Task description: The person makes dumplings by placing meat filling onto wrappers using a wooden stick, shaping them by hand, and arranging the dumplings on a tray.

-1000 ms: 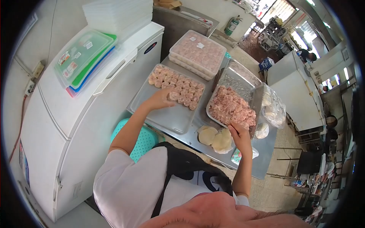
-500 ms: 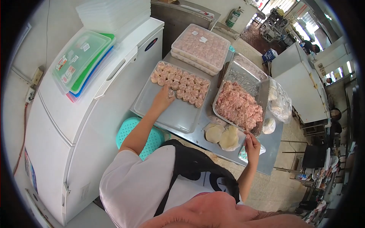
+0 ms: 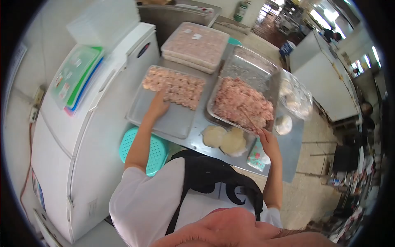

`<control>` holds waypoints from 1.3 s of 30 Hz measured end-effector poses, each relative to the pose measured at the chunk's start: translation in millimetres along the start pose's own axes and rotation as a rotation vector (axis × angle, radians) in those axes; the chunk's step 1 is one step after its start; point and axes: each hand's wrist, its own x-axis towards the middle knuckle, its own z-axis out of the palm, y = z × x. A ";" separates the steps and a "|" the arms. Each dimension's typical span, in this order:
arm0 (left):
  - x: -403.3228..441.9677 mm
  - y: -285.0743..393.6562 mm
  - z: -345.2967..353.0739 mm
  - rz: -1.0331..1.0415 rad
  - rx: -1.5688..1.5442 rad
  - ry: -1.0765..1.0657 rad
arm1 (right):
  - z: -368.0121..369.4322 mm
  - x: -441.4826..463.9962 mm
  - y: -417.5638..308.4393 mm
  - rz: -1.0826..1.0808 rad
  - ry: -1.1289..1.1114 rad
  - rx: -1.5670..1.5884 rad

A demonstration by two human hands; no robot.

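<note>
Bare hands, two: one left hand (image 3: pixel 157 108), one right hand (image 3: pixel 270 145); thin stick-like tool (image 3: pixel 252 123), one; shallow tray (image 3: pixel 170 123), one, bearing filled dumplings (image 3: pixel 181 90), more than twenty, blur preventing an exact count; deep metal pan (image 3: pixel 253 68), one, with one mound of minced meat (image 3: pixel 242 101). Round wrappers (image 3: pixel 233 142), two piles, sheets not countable; closed plastic boxes (image 3: pixel 195 43), two, stacked; clear plastic bag (image 3: pixel 297 96), one; patterned packet (image 3: pixel 257 157), one; work table (image 3: pixel 284 166), one. Perforated turquoise stool (image 3: pixel 154 152), one; fire extinguisher (image 3: pixel 241 11), one; stacked lids (image 3: pixel 74 76), at least three.
</note>
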 end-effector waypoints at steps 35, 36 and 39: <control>-53.5 236.9 126.1 -0.481 -1.300 -0.170 | -25.3 62.0 90.0 -0.466 0.098 -0.551; -50.3 239.1 119.2 -0.420 -1.261 -0.180 | -19.2 52.7 86.9 -0.502 0.049 -0.556; -42.6 240.3 101.7 -0.443 -1.208 -0.221 | -15.3 30.4 76.9 -0.563 -0.065 -0.567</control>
